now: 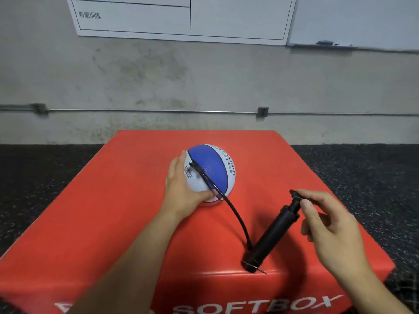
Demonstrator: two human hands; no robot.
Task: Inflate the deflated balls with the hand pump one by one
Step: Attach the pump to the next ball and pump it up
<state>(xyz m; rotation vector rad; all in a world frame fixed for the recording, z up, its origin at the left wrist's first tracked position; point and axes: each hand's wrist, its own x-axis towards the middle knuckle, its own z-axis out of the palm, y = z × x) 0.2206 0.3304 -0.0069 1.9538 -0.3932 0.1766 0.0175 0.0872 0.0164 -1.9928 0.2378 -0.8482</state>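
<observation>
Pumping looks about halfway done on this one ball, I would guess. The round blue and white rubber ball (209, 172) sits near the middle of the big red padded box (113, 223), and it looks full and round already, though I cannot tell how hard it is.

A thin black hose (235, 214) runs from a fitting on the ball's side, over the front of the ball, and down to the bottom end of the black plastic hand pump (272, 234). The pump leans, with its bottom end resting on the box near the front edge and its handle end up in the air.

The left hand (181, 189) lies flat against the near left side of the ball, fingers straight, keeping it from rolling. The right hand (326, 225) pinches the small handle at the top of the pump with thumb and fingers, and the handle looks pushed nearly all the way in.

No other balls show, flat or full, so I cannot say how many are left. This ball likely needs a few more pumps, then the hose has to come out.

White letters run along the front of the box. Around it the floor (374, 177) is dark and speckled. Behind is a grey concrete wall (204, 75) with a thin pipe (158, 111) running along it and white boards (181, 17) hanging higher up.
</observation>
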